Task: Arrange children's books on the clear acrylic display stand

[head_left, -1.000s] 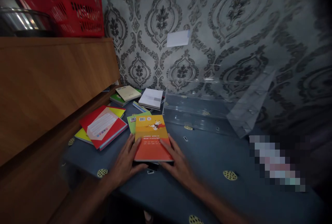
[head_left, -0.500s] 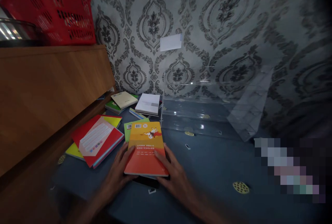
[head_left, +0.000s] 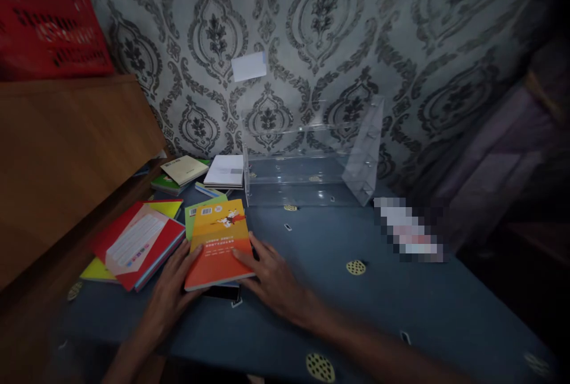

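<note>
An orange and yellow book (head_left: 220,253) lies on a small pile near the front of the table, its printed cover up. My left hand (head_left: 174,280) grips its left edge, thumb on the cover. On the opposite edge, my right hand (head_left: 269,274) holds it with the thumb over the cover and the fingers along the side. A green book (head_left: 191,224) shows from beneath its far left corner, and something dark sticks out under the near edge. Left of my left hand is a stack topped by a red book (head_left: 107,235), with yellow ones under it.
A clear acrylic tiered rack (head_left: 307,167) stands against the patterned wall. More books, including a cream one (head_left: 184,169) and a white one (head_left: 224,170), lie at the back left. A wooden cabinet (head_left: 66,152) carrying a red basket (head_left: 53,28) borders the left side. Blue cloth (head_left: 320,289) covers the table.
The view has swung to the right, so everything sits further left in it. Both hands still hold the orange and yellow book, which now looks slightly turned.
</note>
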A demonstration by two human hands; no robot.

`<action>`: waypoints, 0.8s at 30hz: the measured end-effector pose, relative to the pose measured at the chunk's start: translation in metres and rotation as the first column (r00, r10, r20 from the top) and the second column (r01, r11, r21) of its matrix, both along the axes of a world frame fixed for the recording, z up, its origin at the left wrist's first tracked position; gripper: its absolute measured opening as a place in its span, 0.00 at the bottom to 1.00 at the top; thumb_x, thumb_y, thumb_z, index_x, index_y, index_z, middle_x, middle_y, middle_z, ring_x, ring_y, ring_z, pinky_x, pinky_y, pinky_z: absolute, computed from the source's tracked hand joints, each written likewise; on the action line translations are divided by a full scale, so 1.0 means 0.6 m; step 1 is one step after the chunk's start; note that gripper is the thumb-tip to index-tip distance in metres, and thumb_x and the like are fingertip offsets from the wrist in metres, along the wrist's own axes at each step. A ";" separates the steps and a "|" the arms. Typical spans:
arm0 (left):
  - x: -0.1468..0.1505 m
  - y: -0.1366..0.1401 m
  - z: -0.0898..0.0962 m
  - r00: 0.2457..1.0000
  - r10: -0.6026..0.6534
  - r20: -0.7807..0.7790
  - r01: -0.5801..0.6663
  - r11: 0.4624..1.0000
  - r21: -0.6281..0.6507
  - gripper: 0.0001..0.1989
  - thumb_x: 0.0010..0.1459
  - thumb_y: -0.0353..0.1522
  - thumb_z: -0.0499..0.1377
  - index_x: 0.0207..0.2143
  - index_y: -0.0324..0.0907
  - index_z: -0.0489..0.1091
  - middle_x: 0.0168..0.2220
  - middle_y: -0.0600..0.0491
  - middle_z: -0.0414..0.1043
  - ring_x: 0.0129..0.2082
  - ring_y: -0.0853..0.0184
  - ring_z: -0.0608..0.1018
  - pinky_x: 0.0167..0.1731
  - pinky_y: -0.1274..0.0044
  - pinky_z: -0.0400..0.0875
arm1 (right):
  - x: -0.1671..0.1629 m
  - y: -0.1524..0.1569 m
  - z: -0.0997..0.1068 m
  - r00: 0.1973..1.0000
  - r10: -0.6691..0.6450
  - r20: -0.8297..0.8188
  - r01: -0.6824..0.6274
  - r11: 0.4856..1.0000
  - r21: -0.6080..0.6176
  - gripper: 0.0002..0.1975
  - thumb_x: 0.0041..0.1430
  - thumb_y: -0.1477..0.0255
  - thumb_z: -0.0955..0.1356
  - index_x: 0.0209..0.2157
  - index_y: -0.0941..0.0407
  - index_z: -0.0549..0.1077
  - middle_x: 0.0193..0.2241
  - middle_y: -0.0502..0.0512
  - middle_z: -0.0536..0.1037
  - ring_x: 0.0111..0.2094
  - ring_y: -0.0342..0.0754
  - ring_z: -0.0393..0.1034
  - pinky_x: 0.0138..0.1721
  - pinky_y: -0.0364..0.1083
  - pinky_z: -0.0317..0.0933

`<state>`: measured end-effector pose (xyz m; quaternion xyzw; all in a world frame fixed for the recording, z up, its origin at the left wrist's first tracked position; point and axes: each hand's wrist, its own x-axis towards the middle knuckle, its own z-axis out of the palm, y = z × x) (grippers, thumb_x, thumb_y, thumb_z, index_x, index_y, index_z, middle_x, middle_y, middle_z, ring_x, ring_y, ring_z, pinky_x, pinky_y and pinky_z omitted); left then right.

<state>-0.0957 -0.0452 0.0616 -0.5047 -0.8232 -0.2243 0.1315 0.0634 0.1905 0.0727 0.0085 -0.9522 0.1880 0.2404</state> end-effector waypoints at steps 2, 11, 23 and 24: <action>0.016 0.007 0.001 0.998 -0.011 -0.063 0.013 0.999 0.041 0.33 0.63 0.41 0.59 0.68 0.57 0.53 0.69 0.45 0.55 0.68 0.49 0.59 0.59 0.55 0.67 | 0.017 0.012 -0.002 0.999 0.003 -0.050 -0.001 0.999 0.043 0.23 0.61 0.65 0.72 0.58 0.51 0.72 0.61 0.67 0.69 0.61 0.60 0.65 0.56 0.61 0.67; 0.106 0.085 0.078 0.920 -0.391 -0.039 0.382 0.869 0.315 0.21 0.65 0.35 0.58 0.59 0.54 0.68 0.51 0.50 0.78 0.55 0.58 0.77 0.62 0.58 0.65 | 0.094 0.068 0.000 0.950 0.100 -0.295 -0.224 0.877 -0.425 0.21 0.63 0.52 0.67 0.52 0.48 0.77 0.55 0.61 0.76 0.58 0.56 0.69 0.60 0.62 0.63; 0.155 0.267 0.201 0.463 -0.476 0.748 -0.315 0.701 0.640 0.21 0.58 0.49 0.60 0.39 0.40 0.73 0.30 0.54 0.77 0.31 0.66 0.80 0.33 0.76 0.76 | 0.126 0.096 0.024 0.997 -0.070 -0.040 -0.008 0.401 -0.916 0.24 0.50 0.50 0.74 0.39 0.56 0.76 0.32 0.53 0.82 0.32 0.50 0.78 0.34 0.48 0.73; 0.149 0.285 0.190 0.383 -0.508 0.771 -0.323 0.709 0.627 0.22 0.58 0.49 0.60 0.41 0.39 0.71 0.32 0.53 0.78 0.33 0.64 0.81 0.35 0.75 0.77 | 0.136 0.101 0.025 0.993 -0.114 -0.022 0.024 0.384 -0.923 0.25 0.52 0.51 0.73 0.42 0.56 0.74 0.33 0.53 0.81 0.31 0.49 0.77 0.31 0.46 0.72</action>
